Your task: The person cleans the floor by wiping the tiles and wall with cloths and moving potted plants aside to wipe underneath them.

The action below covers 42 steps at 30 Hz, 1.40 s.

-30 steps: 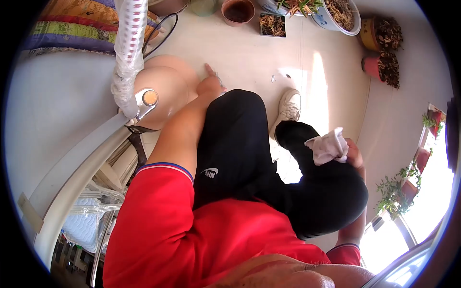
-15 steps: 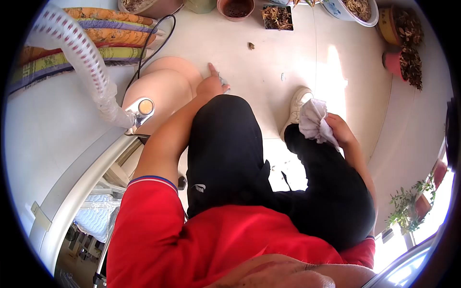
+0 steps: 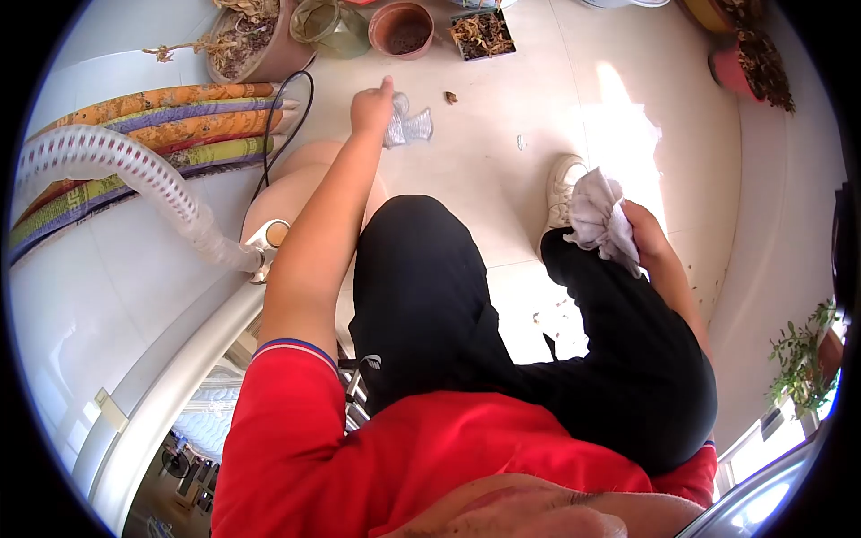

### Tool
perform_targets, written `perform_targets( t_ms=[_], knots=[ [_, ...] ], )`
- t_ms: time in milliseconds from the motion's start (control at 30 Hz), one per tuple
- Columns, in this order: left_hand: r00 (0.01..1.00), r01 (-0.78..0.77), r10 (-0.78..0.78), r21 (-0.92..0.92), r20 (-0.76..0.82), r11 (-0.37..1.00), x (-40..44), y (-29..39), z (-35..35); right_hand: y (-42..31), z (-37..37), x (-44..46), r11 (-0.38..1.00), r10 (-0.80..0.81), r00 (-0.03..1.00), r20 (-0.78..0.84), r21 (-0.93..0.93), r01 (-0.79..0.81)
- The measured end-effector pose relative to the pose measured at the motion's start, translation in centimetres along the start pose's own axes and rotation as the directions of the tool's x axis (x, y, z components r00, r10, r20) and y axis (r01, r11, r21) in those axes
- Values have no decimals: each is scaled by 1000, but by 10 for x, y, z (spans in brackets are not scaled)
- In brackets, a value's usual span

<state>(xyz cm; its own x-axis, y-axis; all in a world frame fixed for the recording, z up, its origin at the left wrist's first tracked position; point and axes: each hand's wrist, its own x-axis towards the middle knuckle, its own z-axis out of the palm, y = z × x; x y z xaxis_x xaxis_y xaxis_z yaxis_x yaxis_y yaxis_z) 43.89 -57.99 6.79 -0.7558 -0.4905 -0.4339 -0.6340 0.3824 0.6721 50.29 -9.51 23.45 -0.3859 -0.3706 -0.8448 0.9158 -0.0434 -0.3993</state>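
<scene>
My left hand (image 3: 370,108) reaches forward low over the floor, one finger stretched out ahead. A crumpled piece of clear plastic (image 3: 413,128) sticks out from its right side; the fingers gripping it are mostly hidden behind the hand. My right hand (image 3: 645,229) is closed round a greyish-white cloth (image 3: 595,212), which hangs in folds beside my shin and above my white shoe (image 3: 564,186). Ahead of the left hand stands a brown plant pot (image 3: 401,32) with a glassy greenish container (image 3: 330,29) beside it.
A small brown scrap (image 3: 450,98) lies on the pale floor. A square black pot (image 3: 482,34) of dry leaves stands ahead. On the left are rolled patterned mats (image 3: 193,111), a black cable (image 3: 311,90) and a ribbed hose (image 3: 143,175). A pink pot (image 3: 735,72) stands at right.
My left hand has moved forward and slightly left, carrying the clear plastic along. The right hand and cloth have stayed almost in place. The view has shifted slightly.
</scene>
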Motion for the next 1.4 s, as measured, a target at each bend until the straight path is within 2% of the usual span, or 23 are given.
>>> perform_targets(
  t_ms=[33, 67, 133, 167, 267, 300, 400, 433, 533, 567, 633, 733, 833, 900, 1000, 1067, 1200, 1300, 1400],
  knots=[
    [993, -29, 6, -200, -114, 979, 19, -2, 5, 2, 1, 1, 999, 7, 1000, -11, 35, -7],
    [993, 10, -47, -324, -105, 946, 28, 7, 7, 2, 0, 2, 998, 14, 1000, -21, 67, -13],
    [987, 83, -146, -555, -69, 827, 40, 28, 8, 2, -10, 8, 998, 35, 994, 104, 43, -40],
    [983, 152, -185, -505, -17, 850, 30, 49, 5, 3, -16, 12, 998, 46, 985, 168, 29, -52],
    [962, 253, -265, -604, 71, 756, 52, 44, 26, 11, -33, 25, 997, 63, 991, 114, 26, -66],
    [935, 333, -332, -642, 129, 690, 53, 48, 28, 9, -30, 23, 998, 55, 995, 78, 32, -58],
    [965, 193, -255, -504, -56, 842, 74, 23, 47, 6, -12, 20, 997, 33, 999, 2, 63, -33],
    [969, 203, -246, -463, -33, 863, 55, 42, 38, 6, -9, 18, 996, 31, 999, -16, 80, -30],
    [978, 123, -173, -351, -115, 928, 46, 38, 34, -1, 10, 9, 983, 26, 993, -115, 181, -5],
    [976, 103, -174, -421, -132, 901, 44, 37, 33, -2, 15, 8, 975, 27, 988, -154, 223, 9],
    [970, 58, -178, -553, -166, 831, 40, 37, 28, 3, -3, 11, 983, 35, 995, -92, 183, -17],
    [990, -6, -90, -658, -111, 753, 20, 39, 12, 16, -36, 25, 989, 50, 999, 11, 136, -51],
    [986, -122, 2, -700, -170, 703, -14, 57, -13, 33, -64, 44, 991, 35, 994, 100, 126, -48],
    [968, -222, 36, -774, -249, 593, -35, 75, -38, 32, -64, 44, 990, 34, 993, 117, 133, -50],
    [933, -330, 35, -814, -358, 478, -49, 135, -81, 15, -30, 27, 985, 39, 998, 47, 164, -46],
    [912, -391, 91, -777, -401, 494, -8, 145, -111, 7, -7, 21, 981, 18, 999, -38, 191, -11],
    [902, -386, 35, -769, -430, 509, 44, 205, -126, 3, -1, 20, 989, 15, 1000, 16, 146, -18],
    [921, -266, -123, -828, -369, 494, 85, 220, -116, 12, -19, 28, 994, 4, 999, 38, 105, -8],
    [943, -207, -97, -792, -318, 575, 134, 208, -111, 11, -15, 25, 995, -1, 998, 63, 99, -5]
  ],
)
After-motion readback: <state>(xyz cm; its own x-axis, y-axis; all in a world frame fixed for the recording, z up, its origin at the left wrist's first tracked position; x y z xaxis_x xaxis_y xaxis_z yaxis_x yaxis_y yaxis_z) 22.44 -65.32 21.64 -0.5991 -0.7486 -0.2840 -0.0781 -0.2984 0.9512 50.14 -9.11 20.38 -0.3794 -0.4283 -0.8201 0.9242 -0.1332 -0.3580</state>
